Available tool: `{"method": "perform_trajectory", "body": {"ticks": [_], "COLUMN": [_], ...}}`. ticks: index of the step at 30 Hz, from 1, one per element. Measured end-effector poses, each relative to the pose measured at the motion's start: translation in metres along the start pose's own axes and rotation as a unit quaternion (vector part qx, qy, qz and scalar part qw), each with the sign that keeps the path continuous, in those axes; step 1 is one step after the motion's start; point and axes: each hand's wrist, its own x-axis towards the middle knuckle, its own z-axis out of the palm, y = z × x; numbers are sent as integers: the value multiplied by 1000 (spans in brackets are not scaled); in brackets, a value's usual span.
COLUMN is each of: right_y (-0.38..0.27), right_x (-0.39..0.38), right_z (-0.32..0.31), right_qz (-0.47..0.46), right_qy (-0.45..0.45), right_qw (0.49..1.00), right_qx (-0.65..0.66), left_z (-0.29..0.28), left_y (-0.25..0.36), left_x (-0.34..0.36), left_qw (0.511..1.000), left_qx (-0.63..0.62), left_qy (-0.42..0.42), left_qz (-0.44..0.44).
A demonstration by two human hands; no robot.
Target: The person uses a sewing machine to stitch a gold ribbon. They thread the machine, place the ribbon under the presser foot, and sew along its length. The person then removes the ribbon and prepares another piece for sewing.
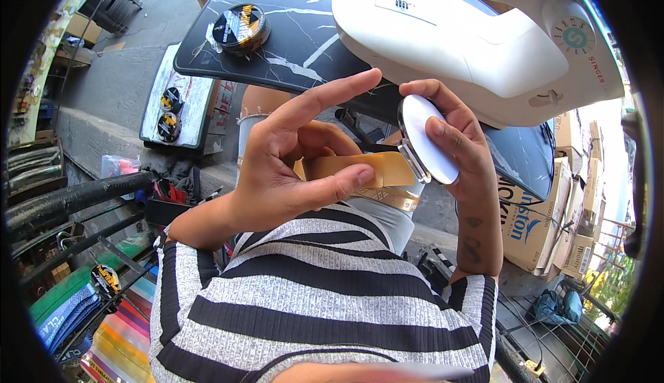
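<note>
Left hand [283,141]: forefinger extended clear, thumb pressed along the tan strap [391,167], which is pinched against the curled fingers behind it; the strap lies roughly level between the two hands, its free end at the metal clasp [414,161] on the near side of the white disc [430,134]; whether that end touches or enters the clasp cannot be told from this view; right hand [462,130]: thumb on the disc's white face, fingers round its rim, the disc pinched on edge and tilted; for sound handling, in this inspector's judgement, the strap is best kept flat and gripped close to its end, the clasp square to it, and the disc held by its rim with light thumb pressure to spare the face; as to markings, the low stand [153,119] bears two round packs [169,113] with black and yellow labels, their print too small to read; on the dark marbled surface [294,20], a larger round pack [241,30] carries pale lettering over a yellow motif; the white sewing machine [456,65] shows red lettering on its body and a dial [573,35] marked around its edge; the cardboard boxes [536,227] at far right bear dark lettering and a blue emblem.
</note>
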Motion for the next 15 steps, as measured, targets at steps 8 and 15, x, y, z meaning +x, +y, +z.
{"method": "perform_trajectory", "body": {"ticks": [8,15], "right_y": [-1,-3], "right_x": [-2,1], "right_z": [2,2], "right_qz": [-18,-8], "right_qy": [19,15], "right_qw": [1000,998], "right_qx": [-13,-52], "left_z": [-1,-2], "left_y": [3,4], "left_x": [-1,-1], "left_qw": [1000,1000], "left_qx": [-16,4], "left_qy": [6,-11], "left_qz": [-9,4]}}
